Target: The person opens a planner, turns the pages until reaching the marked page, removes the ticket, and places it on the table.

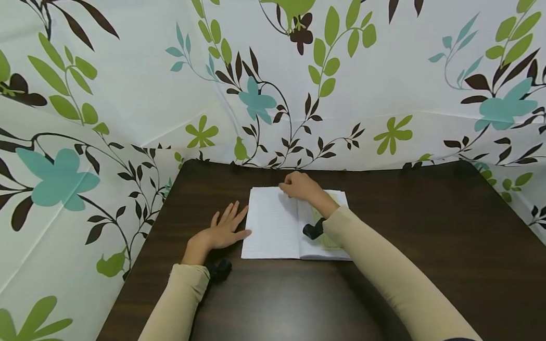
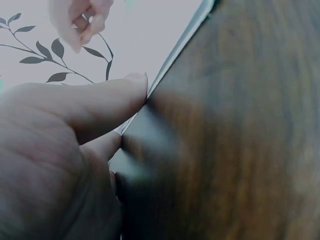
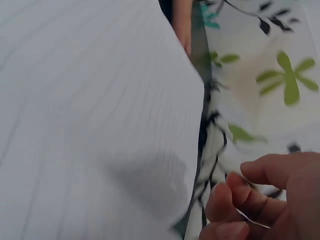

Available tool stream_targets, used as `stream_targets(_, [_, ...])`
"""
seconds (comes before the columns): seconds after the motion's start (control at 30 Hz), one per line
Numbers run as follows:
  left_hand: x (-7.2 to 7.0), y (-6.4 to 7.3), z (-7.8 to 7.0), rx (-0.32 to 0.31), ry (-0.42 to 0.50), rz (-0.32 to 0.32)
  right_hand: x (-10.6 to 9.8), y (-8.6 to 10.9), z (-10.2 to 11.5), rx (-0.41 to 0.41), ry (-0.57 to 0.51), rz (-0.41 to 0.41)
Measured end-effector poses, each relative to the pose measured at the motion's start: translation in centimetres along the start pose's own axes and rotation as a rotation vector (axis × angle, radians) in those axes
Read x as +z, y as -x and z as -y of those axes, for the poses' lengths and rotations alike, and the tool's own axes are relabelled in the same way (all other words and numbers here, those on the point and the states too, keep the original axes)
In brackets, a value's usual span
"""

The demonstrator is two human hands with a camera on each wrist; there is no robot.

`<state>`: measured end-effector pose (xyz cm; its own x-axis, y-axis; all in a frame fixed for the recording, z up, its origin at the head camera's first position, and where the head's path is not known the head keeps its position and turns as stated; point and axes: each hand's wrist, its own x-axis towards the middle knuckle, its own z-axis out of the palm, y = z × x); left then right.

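An open notebook (image 1: 272,228) with lined white pages lies on the dark table. A pale green sheet (image 1: 330,241) is on its right page, partly hidden by the right forearm. My left hand (image 1: 222,231) lies with spread fingers at the notebook's left side. Its thumb (image 2: 112,102) touches the page edge in the left wrist view. Above the notebook's top edge, near the middle, is my right hand (image 1: 300,186), fingers curled toward the thumb. A thin shiny curved piece (image 3: 253,220) shows between those fingers in the right wrist view; its kind is unclear.
The dark wooden table (image 1: 436,233) extends on both sides of the notebook. A white cloth (image 1: 366,81) with leaf, bird and flower prints hangs behind and to the sides. Black wrist cameras (image 1: 219,271) sit at both cuffs.
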<state>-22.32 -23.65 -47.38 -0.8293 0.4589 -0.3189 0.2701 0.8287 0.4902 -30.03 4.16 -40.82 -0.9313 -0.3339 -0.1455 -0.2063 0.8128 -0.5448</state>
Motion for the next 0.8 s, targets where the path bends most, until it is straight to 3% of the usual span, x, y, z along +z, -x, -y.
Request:
stream_targets(0.23, [-0.2, 0.3, 0.1, 0.006, 0.013, 0.007, -2.7, 2.8, -5.2, 0.039, -0.098, -0.022])
stream_targets(0.4, [-0.3, 0.8, -0.5, 0.01, 0.033, 0.006, -4.0, 4.7, -8.1, 0.112, -0.071, -0.019])
stream_targets(0.6, [-0.4, 0.9, -0.5, 0.041, 0.097, -0.006, -5.2, 6.7, -9.9, 0.196, -0.028, 0.022])
stream_targets(0.8, [0.0, 0.3, 0.0, 0.013, 0.032, -0.006, -5.4, 8.1, -10.6, 0.246, 0.003, 0.09])
